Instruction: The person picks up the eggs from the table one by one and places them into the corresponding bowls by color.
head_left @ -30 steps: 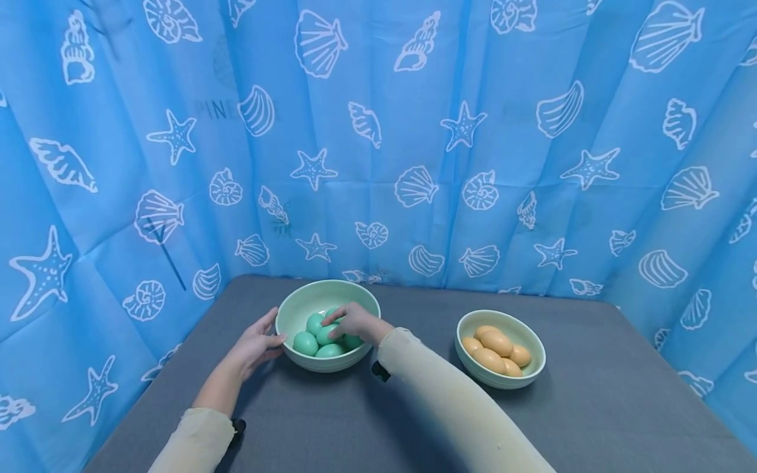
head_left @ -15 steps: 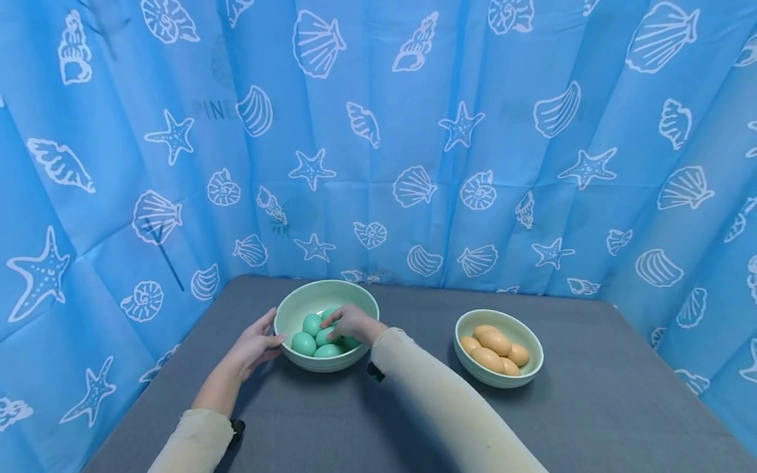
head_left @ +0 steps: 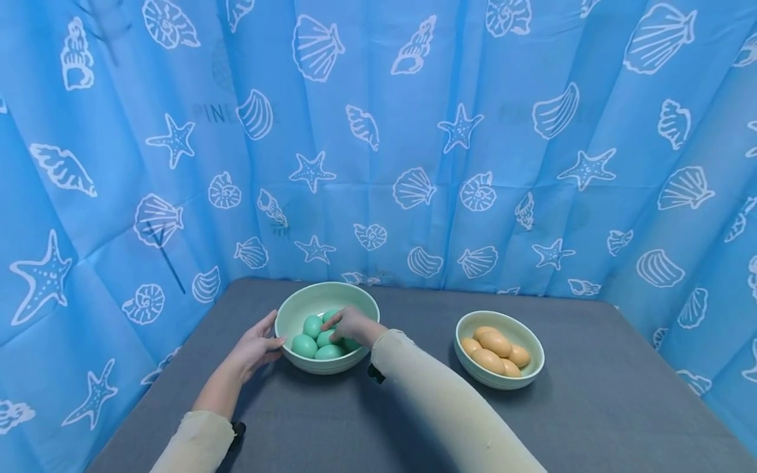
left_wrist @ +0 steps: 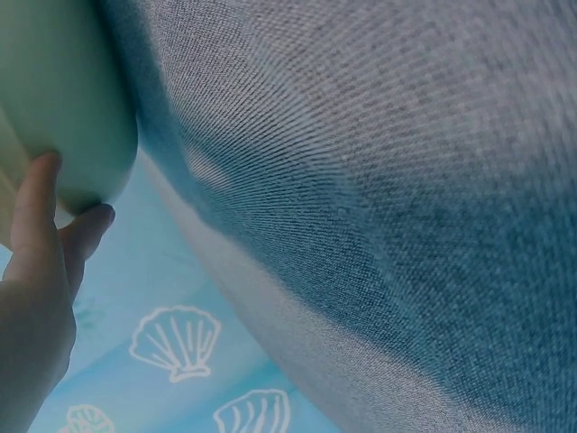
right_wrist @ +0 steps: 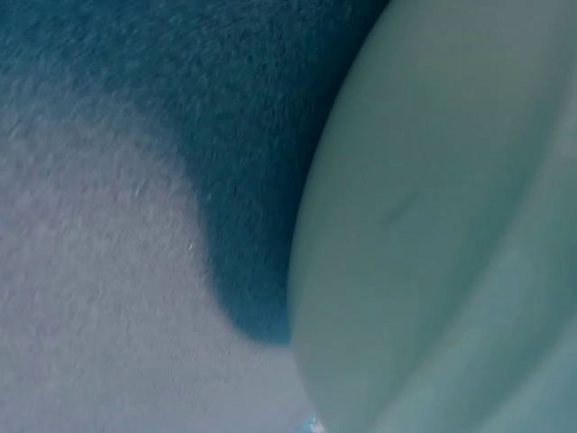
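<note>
The large pale green bowl (head_left: pixel 313 295) on the left of the table holds several green eggs (head_left: pixel 304 345). My left hand (head_left: pixel 255 345) touches its left side with straight fingers, the thumb at the rim. In the left wrist view, two fingertips of that hand lie against the bowl's outer wall (left_wrist: pixel 72 99). My right hand (head_left: pixel 353 325) reaches over the right rim, thumb and fingers around a green egg (head_left: pixel 325 337) in the middle of the pile, partly hiding the eggs behind. The right wrist view shows only the bowl's outside (right_wrist: pixel 433 207) and cloth, no hand.
A smaller pale green bowl (head_left: pixel 499 381) with several tan eggs (head_left: pixel 495 343) stands to the right, beyond the right forearm. Dark grey cloth (head_left: pixel 603 394) covers the table. A blue curtain (head_left: pixel 414 230) with white shell prints hangs behind and at both sides.
Both hands stay at the large bowl, and the right fingers dip very slightly deeper among the green eggs. The bowls keep their places; the head view shifts a little.
</note>
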{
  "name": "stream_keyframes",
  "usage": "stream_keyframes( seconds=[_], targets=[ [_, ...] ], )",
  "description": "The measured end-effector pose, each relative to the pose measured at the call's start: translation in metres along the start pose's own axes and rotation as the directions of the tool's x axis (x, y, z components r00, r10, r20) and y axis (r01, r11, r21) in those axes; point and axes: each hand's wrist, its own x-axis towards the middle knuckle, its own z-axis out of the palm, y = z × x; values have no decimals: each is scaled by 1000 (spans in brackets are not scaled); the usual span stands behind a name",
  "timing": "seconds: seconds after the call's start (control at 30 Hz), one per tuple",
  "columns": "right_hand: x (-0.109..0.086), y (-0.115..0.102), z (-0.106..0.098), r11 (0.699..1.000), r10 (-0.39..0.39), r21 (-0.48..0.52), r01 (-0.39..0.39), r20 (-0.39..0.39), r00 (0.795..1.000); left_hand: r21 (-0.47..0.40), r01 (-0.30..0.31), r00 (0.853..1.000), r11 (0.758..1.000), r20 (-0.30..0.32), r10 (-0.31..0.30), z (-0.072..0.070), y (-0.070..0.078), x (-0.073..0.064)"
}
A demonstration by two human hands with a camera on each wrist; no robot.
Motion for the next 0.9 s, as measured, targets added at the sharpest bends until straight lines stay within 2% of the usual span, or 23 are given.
stream_keyframes(
  seconds=[0.13, 0.37, 0.53, 0.67, 0.8, 0.9],
  targets=[
    [-1, 2, -4, 999, -5, 33, 6, -18, 1000, -2, -3, 1000, 1000, 3, 3, 1, -1, 1],
    [-7, 3, -17, 996, -39, 70, 49, -125, 991, 10, -19, 999, 1000, 34, 19, 3, 0, 9],
    [-20, 3, -30, 995, -86, 35, 93, -166, 982, 28, -20, 999, 999, 27, 19, 3, 4, 10],
    [-38, 5, -49, 991, -130, -9, 130, -169, 977, 83, -18, 1000, 996, -2, 18, 4, 7, 6],
    [-59, 9, -76, 979, -201, -76, 191, -172, 964, 160, -46, 999, 986, -13, 49, -9, 15, -1],
    [-78, 15, -104, 960, -255, -158, 229, -170, 952, 239, -73, 997, 968, -15, 79, -28, 28, -8]
  ],
)
